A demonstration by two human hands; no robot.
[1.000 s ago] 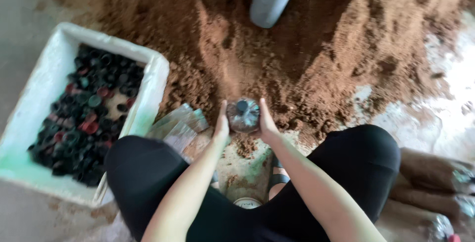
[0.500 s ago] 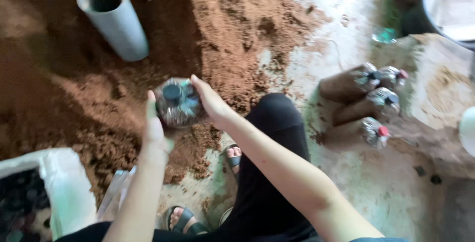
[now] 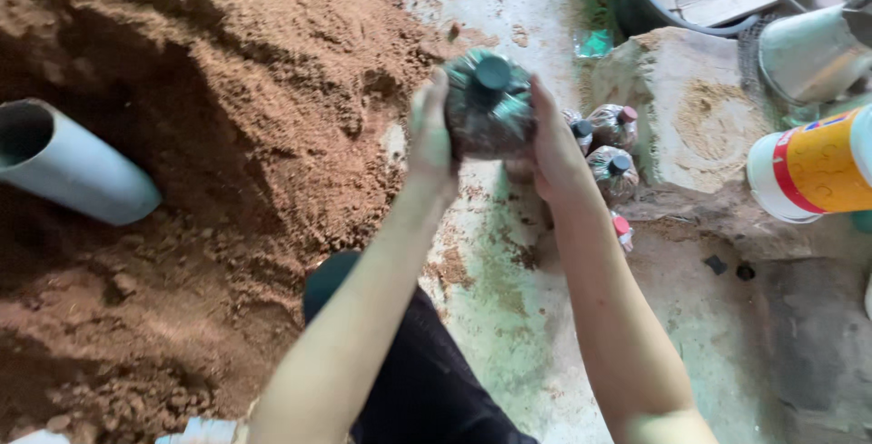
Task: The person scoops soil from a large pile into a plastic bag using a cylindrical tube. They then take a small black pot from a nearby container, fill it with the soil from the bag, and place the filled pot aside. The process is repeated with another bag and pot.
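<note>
Both my hands hold one filled plastic bag (image 3: 486,108), packed with dark brown sawdust and closed with a black cap, raised above the floor. My left hand (image 3: 431,140) presses its left side and my right hand (image 3: 552,144) grips its right side. Just beyond the bag lie several similar filled bags (image 3: 613,149) with red or black caps, stacked on the concrete beside a stone block. My dark-trousered knee (image 3: 331,281) shows below my left arm.
A large heap of reddish-brown sawdust (image 3: 209,135) covers the left half, with a grey plastic pipe (image 3: 68,172) lying in it. A stone block (image 3: 695,103), a white and yellow bucket (image 3: 813,172), a metal can (image 3: 808,49) and a dark tub (image 3: 654,4) stand at right.
My view and both hands have swung right with the bag, from over the sawdust heap toward the stacked bags. The white box of caps has left the view.
</note>
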